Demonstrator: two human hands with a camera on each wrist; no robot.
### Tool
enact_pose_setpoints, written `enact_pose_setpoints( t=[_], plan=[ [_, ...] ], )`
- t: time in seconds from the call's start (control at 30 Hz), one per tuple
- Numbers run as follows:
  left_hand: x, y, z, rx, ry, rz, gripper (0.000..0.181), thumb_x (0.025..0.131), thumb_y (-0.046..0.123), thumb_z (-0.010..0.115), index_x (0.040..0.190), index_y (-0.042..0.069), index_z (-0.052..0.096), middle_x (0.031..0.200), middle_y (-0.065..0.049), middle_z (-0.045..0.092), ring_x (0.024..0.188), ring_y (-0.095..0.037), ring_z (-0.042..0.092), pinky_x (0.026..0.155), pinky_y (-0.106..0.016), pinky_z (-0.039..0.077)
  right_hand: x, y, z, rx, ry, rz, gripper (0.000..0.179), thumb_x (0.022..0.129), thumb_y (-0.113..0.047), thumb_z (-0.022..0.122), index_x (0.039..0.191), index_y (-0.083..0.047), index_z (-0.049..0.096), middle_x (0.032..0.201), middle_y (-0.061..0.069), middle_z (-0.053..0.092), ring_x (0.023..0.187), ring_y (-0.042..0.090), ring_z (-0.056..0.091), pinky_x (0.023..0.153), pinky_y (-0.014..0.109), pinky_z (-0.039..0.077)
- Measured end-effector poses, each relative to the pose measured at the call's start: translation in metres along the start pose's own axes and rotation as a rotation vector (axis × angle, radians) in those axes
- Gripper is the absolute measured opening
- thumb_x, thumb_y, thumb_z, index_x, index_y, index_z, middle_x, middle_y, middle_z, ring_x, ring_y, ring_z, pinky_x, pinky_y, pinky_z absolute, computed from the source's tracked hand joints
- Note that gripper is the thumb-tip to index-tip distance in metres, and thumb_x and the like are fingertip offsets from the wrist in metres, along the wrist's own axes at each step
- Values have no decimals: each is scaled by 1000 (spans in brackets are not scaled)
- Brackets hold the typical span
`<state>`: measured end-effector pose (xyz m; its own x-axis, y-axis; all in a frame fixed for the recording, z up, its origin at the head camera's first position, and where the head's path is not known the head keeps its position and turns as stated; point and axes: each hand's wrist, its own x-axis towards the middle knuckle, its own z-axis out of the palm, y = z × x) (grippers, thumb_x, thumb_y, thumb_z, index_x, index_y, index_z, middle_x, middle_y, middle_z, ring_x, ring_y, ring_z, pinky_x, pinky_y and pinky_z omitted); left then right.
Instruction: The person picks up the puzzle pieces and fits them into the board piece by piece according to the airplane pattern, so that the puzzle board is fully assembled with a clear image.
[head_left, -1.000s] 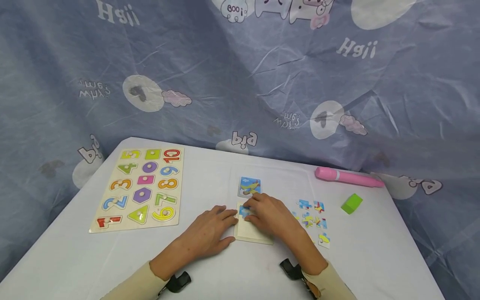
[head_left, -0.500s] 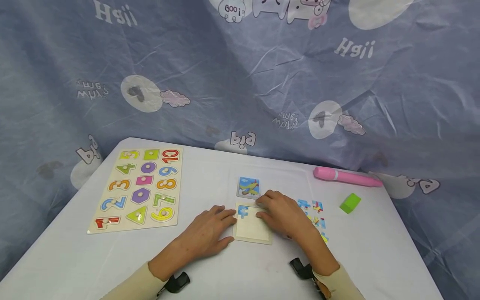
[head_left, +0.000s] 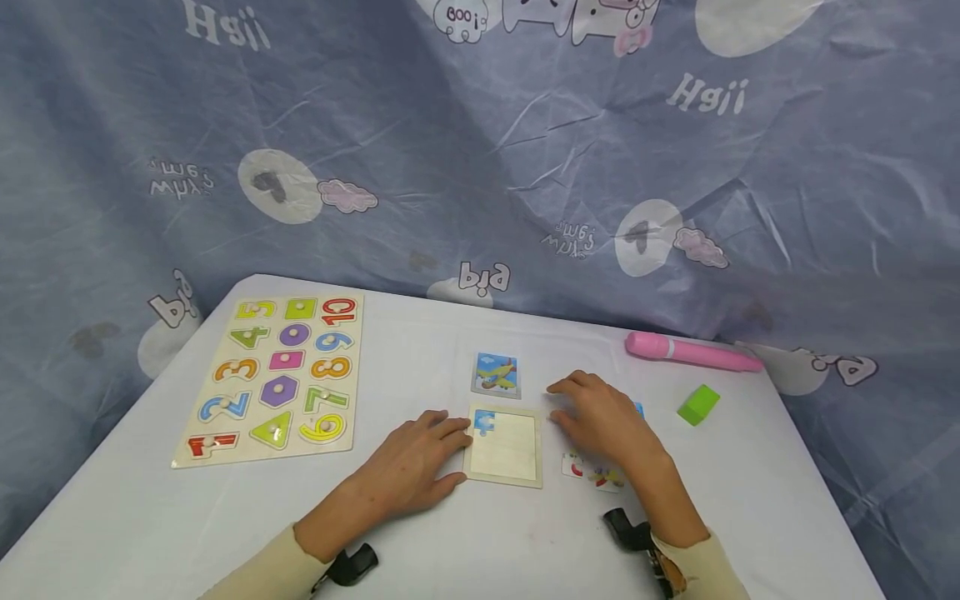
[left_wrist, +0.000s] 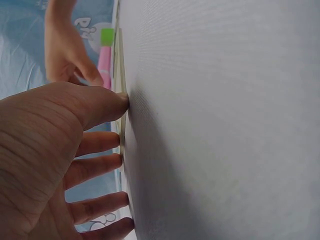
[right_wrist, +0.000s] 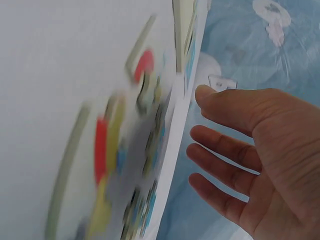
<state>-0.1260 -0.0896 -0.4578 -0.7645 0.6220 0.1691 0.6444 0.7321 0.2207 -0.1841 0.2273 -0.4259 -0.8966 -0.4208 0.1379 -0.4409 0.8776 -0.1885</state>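
A small square wooden puzzle tray lies mid-table, with one blue jigsaw piece set in its top-left corner. My left hand rests on the table, its thumb and fingertips touching the tray's left edge, as the left wrist view also shows. To the right of the tray my right hand hovers with fingers apart, holding nothing. Under and beside it lie loose jigsaw pieces; the hand hides several, and they look blurred in the right wrist view. Above the tray sits a square airplane picture.
A number and shape board lies at the left of the white table. At the right are a pink marker-shaped stick and a green block. A printed blue-grey cloth hangs behind the table.
My right hand has drawn away from the blue piece in the tray and moved right, over the loose pieces. My left hand stays at the tray's left edge.
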Motion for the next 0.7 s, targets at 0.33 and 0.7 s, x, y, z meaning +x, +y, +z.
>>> enact_pose_setpoints(
  t=[0.33, 0.7],
  plan=[
    [1, -1, -1, 3, -6, -5, 46, 98, 38, 80, 137, 16, 72, 151, -4, 64, 140, -34, 57, 102, -53, 57, -13, 29, -7, 15, -24, 93, 36, 93, -15, 84, 128, -7, 76, 123, 10, 71, 113, 32, 69, 91, 55, 58],
    [1, -1, -1, -4, -10, -6, 46, 97, 39, 80, 137, 16, 72, 151, -4, 64, 140, -34, 57, 102, -53, 57, -21, 52, -7, 16, -51, 144, 36, 96, -15, 81, 130, -8, 75, 127, 15, 69, 115, 36, 67, 93, 58, 58]
  ],
)
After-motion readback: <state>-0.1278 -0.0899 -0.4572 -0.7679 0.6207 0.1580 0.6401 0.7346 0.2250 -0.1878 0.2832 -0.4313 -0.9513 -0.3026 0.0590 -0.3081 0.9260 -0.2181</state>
